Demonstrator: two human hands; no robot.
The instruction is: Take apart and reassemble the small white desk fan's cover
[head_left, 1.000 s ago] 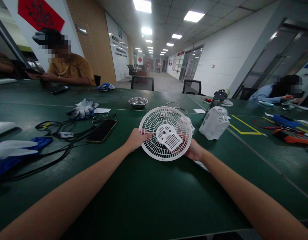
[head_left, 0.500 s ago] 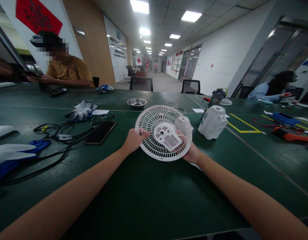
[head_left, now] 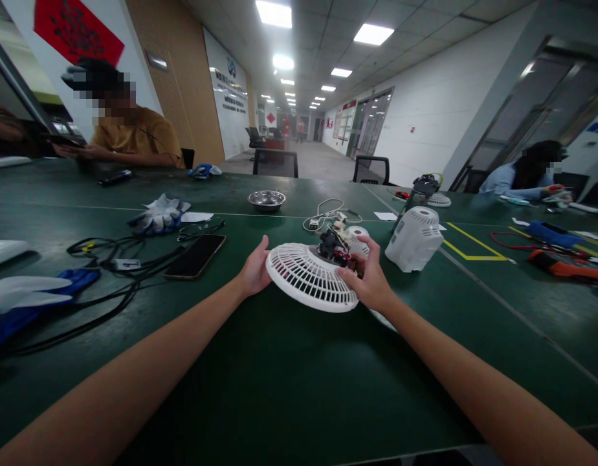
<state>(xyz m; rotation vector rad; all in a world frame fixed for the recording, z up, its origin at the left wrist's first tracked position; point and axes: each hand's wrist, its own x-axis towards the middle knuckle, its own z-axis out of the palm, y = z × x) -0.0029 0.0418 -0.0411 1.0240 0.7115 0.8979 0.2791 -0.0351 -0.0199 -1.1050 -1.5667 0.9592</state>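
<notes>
A round white fan grille point(head_left: 309, 277) is tilted in mid-air above the table, its slotted side towards me. On its far side sits a dark motor point(head_left: 332, 247) with wires. My left hand point(head_left: 255, 268) holds the grille's left edge, thumb raised and fingers partly hidden behind the rim. At the right, my right hand point(head_left: 371, 278) grips the grille's edge, with fingers by the motor and thumb on the slats. Just behind lie a white cord point(head_left: 323, 210) and a small white round part point(head_left: 358, 234). A white plastic housing point(head_left: 414, 239) stands to the right.
A metal bowl point(head_left: 266, 200) stands at the back. Left are a phone point(head_left: 195, 257), black cables point(head_left: 119, 291) and gloves point(head_left: 160, 215). At right lie an orange tool point(head_left: 568, 265) and a dark upright object point(head_left: 419, 194). Two people sit across the table point(head_left: 260, 388).
The grille has tipped from facing me to lying flatter, bringing the motor behind it into view. My right hand has come from behind the grille to its right edge; my left thumb has lifted off.
</notes>
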